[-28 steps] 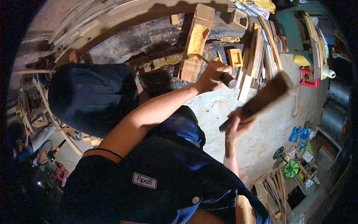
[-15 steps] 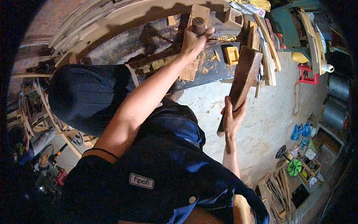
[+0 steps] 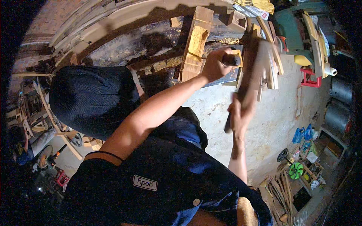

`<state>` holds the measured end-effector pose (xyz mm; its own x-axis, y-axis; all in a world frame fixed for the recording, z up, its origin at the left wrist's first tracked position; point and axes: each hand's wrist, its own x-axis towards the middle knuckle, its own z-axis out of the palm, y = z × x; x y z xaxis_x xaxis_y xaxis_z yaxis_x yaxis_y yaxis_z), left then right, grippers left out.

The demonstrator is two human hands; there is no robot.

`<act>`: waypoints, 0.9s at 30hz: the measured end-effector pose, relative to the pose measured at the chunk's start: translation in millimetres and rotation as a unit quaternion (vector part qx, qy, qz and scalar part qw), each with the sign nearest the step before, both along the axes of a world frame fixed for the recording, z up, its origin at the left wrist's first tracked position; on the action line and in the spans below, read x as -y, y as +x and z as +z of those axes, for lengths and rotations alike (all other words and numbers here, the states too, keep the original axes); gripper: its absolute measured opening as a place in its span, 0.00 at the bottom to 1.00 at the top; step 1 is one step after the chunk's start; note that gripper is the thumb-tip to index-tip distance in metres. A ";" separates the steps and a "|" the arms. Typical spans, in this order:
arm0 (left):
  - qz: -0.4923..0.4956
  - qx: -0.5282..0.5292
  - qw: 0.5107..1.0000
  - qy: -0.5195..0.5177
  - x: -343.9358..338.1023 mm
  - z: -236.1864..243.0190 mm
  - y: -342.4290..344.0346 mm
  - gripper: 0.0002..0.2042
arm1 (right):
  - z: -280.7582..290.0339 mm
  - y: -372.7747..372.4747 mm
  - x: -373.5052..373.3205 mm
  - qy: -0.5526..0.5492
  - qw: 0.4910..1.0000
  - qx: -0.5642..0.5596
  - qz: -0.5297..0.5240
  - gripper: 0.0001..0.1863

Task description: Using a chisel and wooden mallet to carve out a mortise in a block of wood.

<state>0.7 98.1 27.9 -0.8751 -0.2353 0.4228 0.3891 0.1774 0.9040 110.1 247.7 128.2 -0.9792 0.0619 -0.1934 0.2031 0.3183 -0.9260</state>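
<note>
My left hand (image 3: 215,67) is closed round a chisel (image 3: 231,60); its dark round handle end faces up and its blade is mostly hidden. That hand is just right of a long wooden block (image 3: 197,39), which lies on the dark work surface with a rough, pale hollow cut into its upper face. In my right hand (image 3: 241,115), a heavy wooden mallet (image 3: 250,71) is gripped by its narrow end. The mallet is smeared by motion, its thick end raised to the right of the chisel. Behind my left hand a small yellow wooden block (image 3: 238,52) is partly covered.
Wood chips (image 3: 228,40) lie on the dark work surface (image 3: 124,52). A squarish wooden block (image 3: 237,20) stands at its far right. Several long wood strips (image 3: 272,45) lean right of the mallet. A red stool (image 3: 310,77) is farther right on the concrete floor (image 3: 279,109).
My left hand has moved right and nearer with the chisel, off the long block, uncovering its hollow. My right hand has shifted slightly, and the mallet's thick end has swung up.
</note>
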 end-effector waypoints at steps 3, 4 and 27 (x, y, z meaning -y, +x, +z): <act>-0.049 0.072 0.995 -0.047 5.3 -6.6 0.4 0.05 | 13.0 -17.8 4.3 0.101 0.993 0.005 0.060 0.22; -0.076 0.092 0.991 -0.053 3.6 -5.4 7.1 0.05 | 23.3 -11.3 6.0 0.039 0.999 0.030 0.024 0.23; 0.015 0.155 0.984 0.081 45.7 9.0 -24.4 0.11 | -0.8 1.6 0.8 0.063 0.997 0.050 0.000 0.30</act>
<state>-23.7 52.4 36.9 -0.9476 -0.3061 0.0914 0.0870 0.0279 0.9958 111.6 246.9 127.4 -0.9552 0.0911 -0.2815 0.2927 0.4302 -0.8540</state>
